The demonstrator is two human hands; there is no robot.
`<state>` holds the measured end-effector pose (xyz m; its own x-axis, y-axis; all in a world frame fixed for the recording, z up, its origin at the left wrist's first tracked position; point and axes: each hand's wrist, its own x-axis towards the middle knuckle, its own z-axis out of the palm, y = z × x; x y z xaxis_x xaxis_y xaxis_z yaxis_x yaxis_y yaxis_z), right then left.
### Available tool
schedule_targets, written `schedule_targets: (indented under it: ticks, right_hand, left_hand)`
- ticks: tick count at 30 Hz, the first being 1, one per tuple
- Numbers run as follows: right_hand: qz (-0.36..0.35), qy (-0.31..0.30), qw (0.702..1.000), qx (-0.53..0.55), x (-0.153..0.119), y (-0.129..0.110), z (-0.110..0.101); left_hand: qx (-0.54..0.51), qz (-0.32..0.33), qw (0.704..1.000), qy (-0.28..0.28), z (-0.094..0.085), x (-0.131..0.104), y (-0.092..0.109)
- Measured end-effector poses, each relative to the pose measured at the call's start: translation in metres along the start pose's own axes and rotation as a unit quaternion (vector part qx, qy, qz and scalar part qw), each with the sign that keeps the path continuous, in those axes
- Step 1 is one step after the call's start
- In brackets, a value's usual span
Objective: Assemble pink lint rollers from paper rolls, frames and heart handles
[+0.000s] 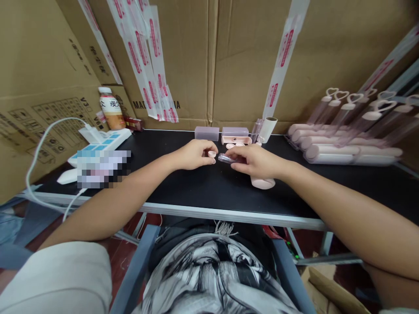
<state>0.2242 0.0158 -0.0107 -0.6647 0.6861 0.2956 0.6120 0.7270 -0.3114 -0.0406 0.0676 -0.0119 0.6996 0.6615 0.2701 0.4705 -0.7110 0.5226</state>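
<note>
My left hand (196, 154) is closed in a pinch on a small pale pink round cap (212, 154). Close to its right, my right hand (253, 159) grips a clear plastic tube (225, 158), whose end points toward the cap; a narrow gap separates the two. Partly hidden under my right hand lies a pale pink rounded piece (262, 182) on the black tabletop (199, 187). Just behind that hand is an open pink case (236, 139), with small pink round parts partly covered by my fingers.
Two translucent lilac boxes (207, 133), a white roll (269, 129) and clear tubes (257, 128) stand along the cardboard wall. At right are several pink cylinders with heart-topped tubes (352, 139). A power strip (98, 147), cables and a drink bottle (111, 109) occupy the left.
</note>
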Motion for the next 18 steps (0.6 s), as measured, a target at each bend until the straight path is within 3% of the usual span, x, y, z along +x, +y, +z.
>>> schedule_targets:
  ticks: [5, 11, 18]
  right_hand:
    - [0.002, 0.000, 0.999, 0.032, 0.000, 0.000, 0.001]
    - [-0.003, 0.015, 1.000, 0.025, 0.000, -0.002, 0.000]
    - [-0.004, -0.022, 1.000, -0.009, 0.000, -0.009, -0.003]
  left_hand:
    - [-0.045, 0.020, 0.999, 0.023, 0.000, 0.001, -0.002]
    - [-0.078, 0.019, 0.996, -0.043, 0.000, -0.002, -0.003]
    - [-0.192, -0.029, 0.975, -0.109, -0.002, -0.002, 0.008]
